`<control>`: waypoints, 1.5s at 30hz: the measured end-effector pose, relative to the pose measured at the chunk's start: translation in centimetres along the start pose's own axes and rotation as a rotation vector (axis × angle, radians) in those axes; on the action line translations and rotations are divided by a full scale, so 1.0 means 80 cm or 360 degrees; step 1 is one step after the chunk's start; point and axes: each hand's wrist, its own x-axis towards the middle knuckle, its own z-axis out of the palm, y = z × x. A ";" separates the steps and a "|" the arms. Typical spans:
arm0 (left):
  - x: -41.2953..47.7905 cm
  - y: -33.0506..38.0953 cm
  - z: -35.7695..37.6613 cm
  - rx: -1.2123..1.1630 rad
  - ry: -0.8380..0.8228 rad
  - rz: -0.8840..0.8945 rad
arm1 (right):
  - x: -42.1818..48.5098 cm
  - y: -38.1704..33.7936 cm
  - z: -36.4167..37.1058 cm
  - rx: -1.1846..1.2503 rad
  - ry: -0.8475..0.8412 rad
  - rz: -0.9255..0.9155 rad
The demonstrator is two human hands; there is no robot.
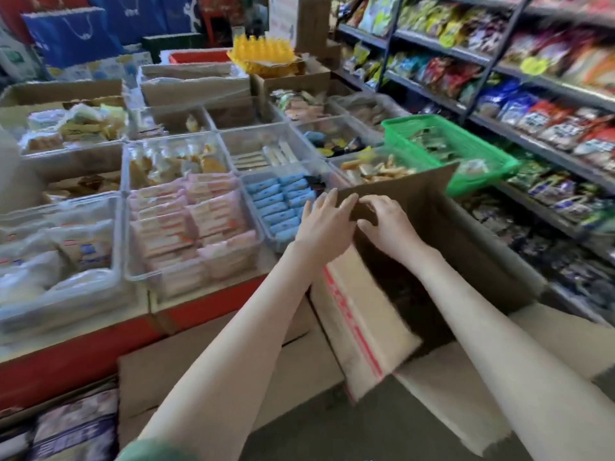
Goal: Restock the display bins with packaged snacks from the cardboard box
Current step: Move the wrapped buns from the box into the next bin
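An open cardboard box (pixel 459 227) stands in front of me, its flaps spread and its inside dark. My left hand (pixel 324 221) lies with straight fingers against the outside of the box's far-left flap. My right hand (pixel 386 224) curls its fingers and thumb over that same flap's edge. Clear display bins fill the table to the left: one with blue packets (pixel 279 201), one with pink packets (pixel 199 224), one with white bags (pixel 60 257). No snack is in either hand.
A green basket (pixel 466 151) with snacks sits behind the box. Shelves of bagged snacks (pixel 549 111) line the right side. More cardboard (pixel 206 367) lies below the red table edge (pixel 100 354). Further bins and boxes stand at the back.
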 end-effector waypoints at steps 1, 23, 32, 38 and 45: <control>0.010 0.029 0.007 0.0025 -0.0005 -0.0010 | -0.004 0.028 -0.016 -0.0035 -0.0004 0.0070; 0.141 0.152 0.366 -0.0202 -0.0623 -0.0732 | 0.044 0.353 0.159 -0.0349 -0.1010 0.0581; 0.128 0.098 0.467 -0.0104 -0.0850 -0.0943 | 0.035 0.428 0.281 -0.0184 -0.1101 0.0997; 0.116 0.072 0.506 -0.0124 -0.1008 -0.1194 | 0.015 0.463 0.335 -0.0111 -0.1154 0.1265; 0.100 0.064 0.521 -0.0505 -0.0986 -0.1572 | 0.009 0.464 0.359 -0.0116 -0.0973 0.1419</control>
